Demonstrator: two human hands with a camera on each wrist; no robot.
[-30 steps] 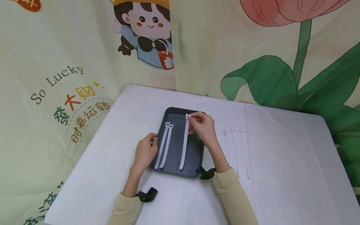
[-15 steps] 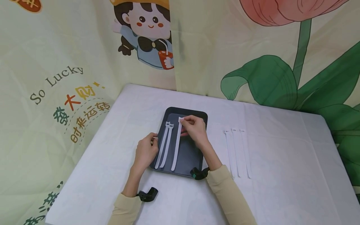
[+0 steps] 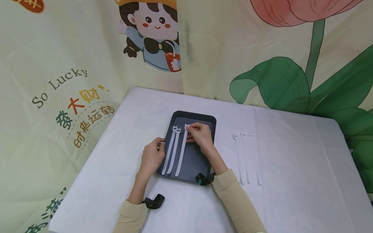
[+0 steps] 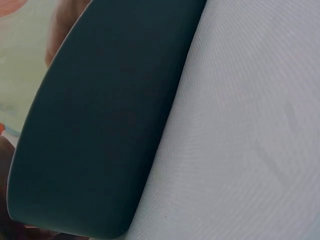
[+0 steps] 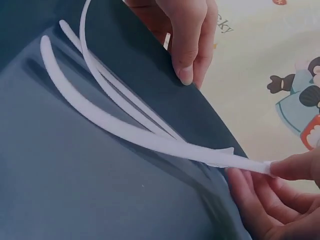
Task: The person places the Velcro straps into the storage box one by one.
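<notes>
A dark grey tray (image 3: pixel 194 161) stands on the table. My right hand (image 3: pixel 201 137) pinches the slotted head of a white hook-and-loop cable tie (image 3: pixel 181 153) between thumb and fingers, over the tray's middle. In the right wrist view, this cable tie (image 5: pixel 120 130) bows down from my fingertips, its tail close over the tray floor. Two more white cable ties (image 3: pixel 174 150) lie side by side along the tray's left side, heads at the far end. My left hand (image 3: pixel 152 156) holds the tray's left rim; its thumb shows there in the right wrist view.
Three white cable ties (image 3: pixel 245 158) lie in a loose row on the white tablecloth (image 3: pixel 297 168), right of the tray. A printed curtain (image 3: pixel 209 58) hangs behind the table. Black wrist cameras (image 3: pixel 155 201) sit on both wrists.
My right hand has moved left and slightly nearer with its cable tie, bringing it closer to the two in the tray. My left hand has stayed at the rim.
</notes>
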